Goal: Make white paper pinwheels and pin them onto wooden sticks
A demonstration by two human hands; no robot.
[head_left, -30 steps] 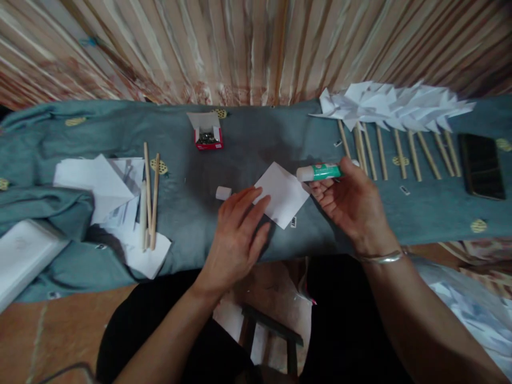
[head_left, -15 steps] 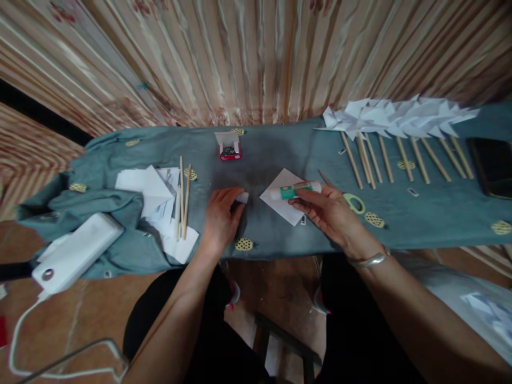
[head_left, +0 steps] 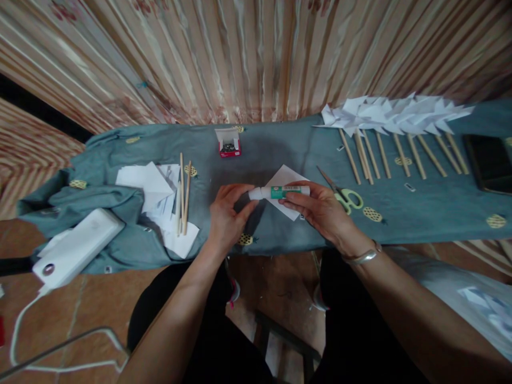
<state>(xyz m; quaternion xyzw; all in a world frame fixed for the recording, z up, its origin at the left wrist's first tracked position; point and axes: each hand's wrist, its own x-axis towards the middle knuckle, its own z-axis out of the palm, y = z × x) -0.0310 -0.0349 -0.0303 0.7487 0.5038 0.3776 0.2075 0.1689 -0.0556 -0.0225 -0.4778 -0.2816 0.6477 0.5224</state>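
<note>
A white and green glue stick (head_left: 280, 192) lies level between my hands over the middle of the cloth. My right hand (head_left: 322, 208) is closed round its barrel, with a bracelet on the wrist. At the other end, my left hand (head_left: 229, 214) pinches the white cap (head_left: 255, 194), which meets the tip of the stick. Beneath them rests a square of white paper (head_left: 287, 176), turned cornerwise and partly covered by the stick and right hand. Green-handled scissors (head_left: 342, 193) lie just beyond my right fingers.
At left lie wooden sticks (head_left: 186, 197), white papers (head_left: 148, 184) and a white device with a cable (head_left: 80, 248). A small red box (head_left: 229, 148) stands open at the back. Pinwheel-like folded papers on sticks (head_left: 394, 114) line the right rear, beside a black phone (head_left: 488, 162).
My hands have come together, bringing the cap in my left hand onto the end of the glue stick. The stick has shifted left, and more of the scissors shows.
</note>
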